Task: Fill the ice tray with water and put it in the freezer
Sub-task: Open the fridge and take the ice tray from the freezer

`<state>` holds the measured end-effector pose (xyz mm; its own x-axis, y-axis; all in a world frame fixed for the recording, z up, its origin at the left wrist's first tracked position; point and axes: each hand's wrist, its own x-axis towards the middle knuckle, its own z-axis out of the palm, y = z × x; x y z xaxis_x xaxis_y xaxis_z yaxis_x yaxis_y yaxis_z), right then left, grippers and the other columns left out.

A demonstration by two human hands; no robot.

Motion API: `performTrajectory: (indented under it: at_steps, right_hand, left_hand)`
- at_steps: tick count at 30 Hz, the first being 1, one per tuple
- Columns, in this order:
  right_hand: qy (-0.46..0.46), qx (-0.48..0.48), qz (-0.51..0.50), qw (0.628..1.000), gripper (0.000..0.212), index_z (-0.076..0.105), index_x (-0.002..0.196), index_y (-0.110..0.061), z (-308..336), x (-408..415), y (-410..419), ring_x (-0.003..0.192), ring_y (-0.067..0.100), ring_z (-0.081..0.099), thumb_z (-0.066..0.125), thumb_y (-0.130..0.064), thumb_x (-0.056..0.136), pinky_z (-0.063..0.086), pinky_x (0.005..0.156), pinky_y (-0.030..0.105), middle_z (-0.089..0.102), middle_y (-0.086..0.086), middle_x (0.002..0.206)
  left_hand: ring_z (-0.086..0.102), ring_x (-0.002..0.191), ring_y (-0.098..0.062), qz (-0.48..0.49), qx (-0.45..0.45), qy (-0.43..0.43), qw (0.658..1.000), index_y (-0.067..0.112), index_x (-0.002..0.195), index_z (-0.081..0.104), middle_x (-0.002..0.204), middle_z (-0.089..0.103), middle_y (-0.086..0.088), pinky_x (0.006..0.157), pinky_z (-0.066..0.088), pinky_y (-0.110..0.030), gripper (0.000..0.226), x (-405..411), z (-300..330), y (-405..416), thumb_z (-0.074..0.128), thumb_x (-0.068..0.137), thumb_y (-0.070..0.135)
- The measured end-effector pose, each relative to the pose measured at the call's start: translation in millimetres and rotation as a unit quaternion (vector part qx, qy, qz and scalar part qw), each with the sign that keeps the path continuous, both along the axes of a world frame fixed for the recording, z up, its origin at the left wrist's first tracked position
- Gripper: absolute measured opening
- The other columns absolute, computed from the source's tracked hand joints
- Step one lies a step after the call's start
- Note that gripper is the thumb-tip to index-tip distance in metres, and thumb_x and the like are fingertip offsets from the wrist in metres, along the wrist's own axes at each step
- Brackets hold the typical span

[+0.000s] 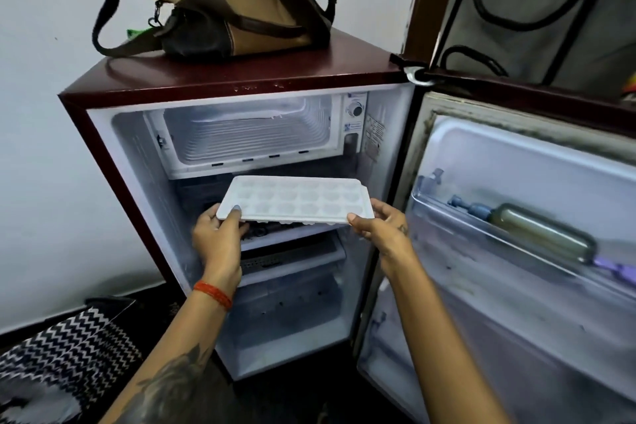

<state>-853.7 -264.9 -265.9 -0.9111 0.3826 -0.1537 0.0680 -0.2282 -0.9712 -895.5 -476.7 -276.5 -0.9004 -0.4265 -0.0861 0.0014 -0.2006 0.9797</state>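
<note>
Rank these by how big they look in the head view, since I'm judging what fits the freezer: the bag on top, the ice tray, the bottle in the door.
1. bag
2. ice tray
3. bottle

The bottle is blurred and sits at the stretched edge of the wide-angle view, so its rank against the tray is unsure.

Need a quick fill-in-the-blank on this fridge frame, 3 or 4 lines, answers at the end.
1. The white ice tray is held by ____ hands, the left hand and the right hand.
2. The fridge door is ____.
3. On top of the fridge sits a ____.
4. The freezer compartment lies ____ the tray.

Missing words: both; open; bag; above
</note>
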Motion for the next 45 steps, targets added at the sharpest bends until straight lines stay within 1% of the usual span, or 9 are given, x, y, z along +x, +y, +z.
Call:
performTrajectory:
  at_steps: [7, 11, 21, 25, 28, 33, 36, 41, 45]
  right_hand:
    - [-0.04, 0.023, -0.014, 0.999, 0.043, 0.058, 0.116, -0.008, -4, 102, -2, 0.076, 0.011, 0.063, 0.067, 0.009, 0.078, 0.053, 0.065, 0.018, 0.067, -0.003, 0.086]
    - [-0.052, 0.01, -0.057, 0.997, 0.05, 0.053, 0.121, -0.003, -3, 157, 6, 0.075, 0.012, 0.061, 0.065, 0.014, 0.076, 0.054, 0.057, 0.015, 0.064, -0.001, 0.087]
    - [-0.07, 0.006, -0.176, 0.982, 0.062, 0.049, 0.126, -0.003, -17, 281, 60, 0.079, 0.017, 0.063, 0.069, 0.016, 0.071, 0.054, 0.056, 0.019, 0.065, 0.006, 0.093]
    - [-0.08, 0.006, -0.215, 0.973, 0.062, 0.048, 0.126, -0.003, -25, 337, 83, 0.081, 0.017, 0.064, 0.07, 0.015, 0.071, 0.052, 0.054, 0.017, 0.066, 0.008, 0.098]
    - [-0.085, 0.009, -0.244, 0.966, 0.063, 0.048, 0.128, -0.001, -25, 382, 100, 0.083, 0.017, 0.063, 0.07, 0.013, 0.071, 0.051, 0.053, 0.017, 0.066, 0.012, 0.105]
    - [-0.092, 0.009, -0.295, 0.951, 0.053, 0.05, 0.121, -0.007, -23, 466, 126, 0.076, 0.012, 0.062, 0.07, 0.01, 0.074, 0.051, 0.055, 0.016, 0.065, 0.005, 0.096]
    - [-0.109, 0.015, -0.328, 0.938, 0.057, 0.051, 0.123, -0.006, -26, 514, 142, 0.087, 0.016, 0.065, 0.074, 0.005, 0.073, 0.056, 0.069, 0.024, 0.065, 0.009, 0.108]
    - [-0.114, -0.003, -0.403, 0.908, 0.061, 0.051, 0.125, -0.009, -26, 583, 163, 0.095, 0.018, 0.065, 0.076, 0.003, 0.072, 0.056, 0.068, 0.023, 0.064, 0.008, 0.115]
    - [-0.113, -0.015, -0.457, 0.882, 0.065, 0.049, 0.128, -0.008, -29, 629, 180, 0.101, 0.021, 0.063, 0.077, 0.002, 0.07, 0.056, 0.072, 0.026, 0.061, 0.009, 0.118]
  left_hand:
    - [0.063, 0.098, -0.021, -0.033, -0.012, -0.015, 0.999, 0.003, 0.116, 0.055, 0.109, 0.064, -0.01, 0.081, 0.053, -0.033, 0.027, 76, -8, 1, 0.058, 0.089, 0.006]
    - [0.063, 0.094, -0.02, -0.08, -0.029, -0.029, 0.996, 0.006, 0.115, 0.055, 0.109, 0.063, -0.007, 0.081, 0.053, -0.032, 0.027, 116, -12, 12, 0.058, 0.089, 0.007]
    - [0.06, 0.083, -0.012, -0.196, -0.037, -0.038, 0.979, 0.01, 0.109, 0.052, 0.1, 0.059, 0.0, 0.084, 0.054, -0.038, 0.025, 198, -10, 87, 0.056, 0.086, 0.002]
    - [0.06, 0.088, -0.017, -0.246, -0.033, -0.037, 0.968, 0.008, 0.111, 0.051, 0.1, 0.058, -0.002, 0.087, 0.053, -0.041, 0.027, 235, -11, 122, 0.056, 0.086, 0.0]
    - [0.062, 0.078, -0.011, -0.277, -0.041, -0.041, 0.959, 0.013, 0.105, 0.052, 0.094, 0.061, 0.002, 0.087, 0.054, -0.042, 0.025, 266, -15, 147, 0.057, 0.084, 0.001]
    - [0.063, 0.09, -0.021, -0.349, -0.022, -0.029, 0.936, 0.01, 0.11, 0.05, 0.107, 0.063, -0.013, 0.081, 0.055, -0.035, 0.025, 333, -15, 193, 0.055, 0.087, 0.0]
    - [0.062, 0.098, -0.024, -0.395, -0.025, -0.02, 0.918, 0.002, 0.118, 0.052, 0.109, 0.062, -0.013, 0.082, 0.054, -0.031, 0.029, 369, -19, 221, 0.053, 0.089, 0.0]
    - [0.063, 0.095, -0.025, -0.468, -0.046, -0.02, 0.882, 0.005, 0.114, 0.058, 0.112, 0.064, -0.016, 0.083, 0.054, -0.037, 0.027, 421, -22, 266, 0.054, 0.087, 0.002]
    - [0.065, 0.096, -0.025, -0.521, -0.071, -0.016, 0.85, 0.012, 0.11, 0.06, 0.106, 0.067, -0.009, 0.09, 0.052, -0.044, 0.029, 452, -18, 305, 0.06, 0.081, 0.014]
